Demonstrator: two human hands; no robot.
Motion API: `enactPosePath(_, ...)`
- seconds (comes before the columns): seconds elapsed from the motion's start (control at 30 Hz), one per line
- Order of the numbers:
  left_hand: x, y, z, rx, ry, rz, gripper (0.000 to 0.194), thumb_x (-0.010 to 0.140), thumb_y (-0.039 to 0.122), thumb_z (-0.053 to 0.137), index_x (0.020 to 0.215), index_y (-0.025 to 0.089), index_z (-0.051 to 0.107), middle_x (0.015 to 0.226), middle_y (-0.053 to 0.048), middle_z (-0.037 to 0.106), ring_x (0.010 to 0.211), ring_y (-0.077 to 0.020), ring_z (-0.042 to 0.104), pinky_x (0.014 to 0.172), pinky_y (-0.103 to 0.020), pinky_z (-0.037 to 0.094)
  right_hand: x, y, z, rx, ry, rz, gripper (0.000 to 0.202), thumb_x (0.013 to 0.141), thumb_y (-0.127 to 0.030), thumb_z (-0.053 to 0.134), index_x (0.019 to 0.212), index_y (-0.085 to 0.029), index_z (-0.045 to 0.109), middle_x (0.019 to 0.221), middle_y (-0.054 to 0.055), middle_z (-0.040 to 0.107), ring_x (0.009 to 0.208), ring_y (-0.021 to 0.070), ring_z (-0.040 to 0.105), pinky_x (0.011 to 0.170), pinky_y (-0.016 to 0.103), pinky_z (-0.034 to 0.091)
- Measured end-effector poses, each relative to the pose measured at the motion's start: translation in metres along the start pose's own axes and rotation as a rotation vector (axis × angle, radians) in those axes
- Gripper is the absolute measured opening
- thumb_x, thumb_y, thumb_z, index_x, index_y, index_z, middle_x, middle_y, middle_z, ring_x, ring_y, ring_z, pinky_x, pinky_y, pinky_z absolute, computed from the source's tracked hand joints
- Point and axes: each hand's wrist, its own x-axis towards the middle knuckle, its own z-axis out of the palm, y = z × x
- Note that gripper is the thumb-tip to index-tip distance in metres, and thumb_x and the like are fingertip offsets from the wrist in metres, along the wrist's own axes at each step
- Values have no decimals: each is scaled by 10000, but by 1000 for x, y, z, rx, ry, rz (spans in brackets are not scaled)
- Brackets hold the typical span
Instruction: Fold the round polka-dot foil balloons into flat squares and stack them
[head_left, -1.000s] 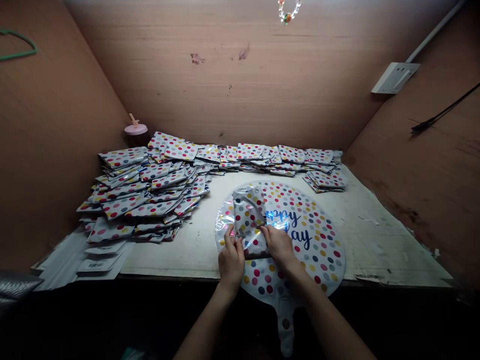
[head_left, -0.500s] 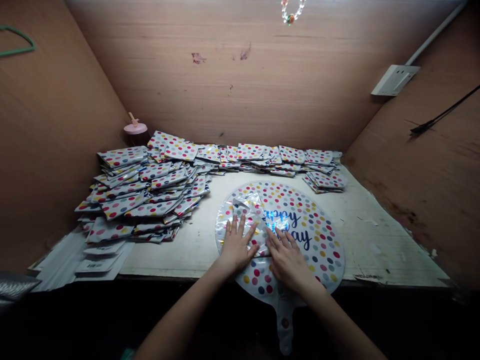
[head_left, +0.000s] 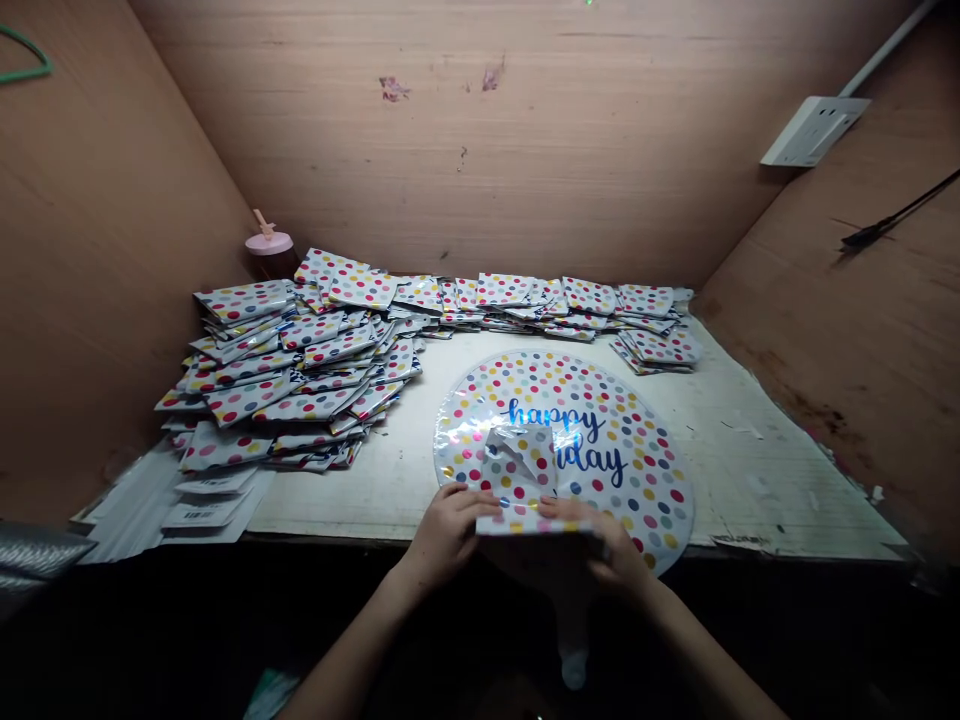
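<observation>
A folded polka-dot foil balloon (head_left: 523,478) is held at the near edge of the table (head_left: 750,470), lifted at its front and resting on top of a flat round balloon (head_left: 600,440) printed with blue script. The folded piece is gripped from both sides — the left hand (head_left: 448,525) is closed on its left edge with the thumb laid over the top, and the right hand (head_left: 600,540) is closed on its right near corner, fingers curled underneath. The round balloon is spread flat on the white tabletop, and its neck (head_left: 574,655) hangs over the table's front edge into shadow. To the left, a tall heap of folded balloons (head_left: 292,375) is stacked in slanting layers (all in the same dotted pattern), and a lower row of folded balloons (head_left: 570,305) is lined up along the back wall. A pink cup lid with a straw (head_left: 268,240) is seen behind the heap — near the left corner. White labelled packets (head_left: 202,500) are laid at the table's left front. A wall socket (head_left: 814,128) is fixed on the right panel.
</observation>
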Motion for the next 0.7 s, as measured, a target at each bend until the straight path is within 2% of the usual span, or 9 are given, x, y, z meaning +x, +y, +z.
enactPosePath(0.07,13,3,6,-24,129,-216,222,906,262,434,907,206,649,863,-50,713,834,-193,652,789,-330,466,20,0,4,39,161,268,401,936,-457,361,740,-211,610,671,69,683,657,229,673,584,328,545)
enactPosePath(0.17,35,9,14,60,254,-488,303,938,375,396,798,200,601,716,-37,659,683,-193,619,615,-276,432,56,-5,11,-95,257,555,391,950,-425,335,686,-222,540,622,48,642,557,194,623,503,285,466)
enactPosePath(0.27,54,12,21,203,263,-640,280,943,380,400,970,188,601,778,-68,680,710,-219,638,613,-280,422,79,-11,19,-260,279,685,331,943,-370,337,752,-213,557,628,66,630,556,209,611,494,292,422)
enactPosePath(0.4,69,15,22,292,222,-745,337,938,368,429,1174,150,531,801,-108,699,742,-261,665,635,-311,445,84,-17,28,-359,300,781,309,942,-307,316,951,-173,594,705,124,644,582,248,621,511,341,443)
enactPosePath(0.47,73,17,22,293,195,-780,366,930,350,452,1224,139,499,822,-119,702,750,-278,671,637,-328,459,84,-19,33,-467,412,725,336,940,-286,324,1127,-145,565,899,190,654,738,298,648,600,409,485)
enactPosePath(0.53,74,17,24,299,178,-793,409,923,340,463,1273,128,476,826,-126,695,740,-284,669,644,-348,475,86,-18,39,-572,495,523,396,943,-280,329,1275,-155,505,1160,225,587,1026,357,591,779,501,482)
enactPosePath(0.57,74,17,26,313,179,-774,426,921,325,461,1301,133,465,864,-134,689,737,-276,666,654,-356,483,87,-16,43,-601,468,401,419,947,-285,328,1326,-183,477,1276,205,532,1165,365,512,879,532,446)
enactPosePath(0.63,73,14,30,371,207,-656,448,915,258,455,1359,201,445,1078,-158,645,814,-260,651,715,-379,495,91,-10,51,-606,296,223,451,957,-319,330,1392,-241,422,1426,122,430,1336,341,341,1028,545,346)
enactPosePath(0.7,71,6,31,446,243,-488,485,888,211,481,1363,308,459,1337,-142,502,1007,-291,587,827,-450,472,94,-2,58,-606,134,198,490,965,-386,324,1435,-256,365,1507,64,333,1404,315,216,1099,528,266)
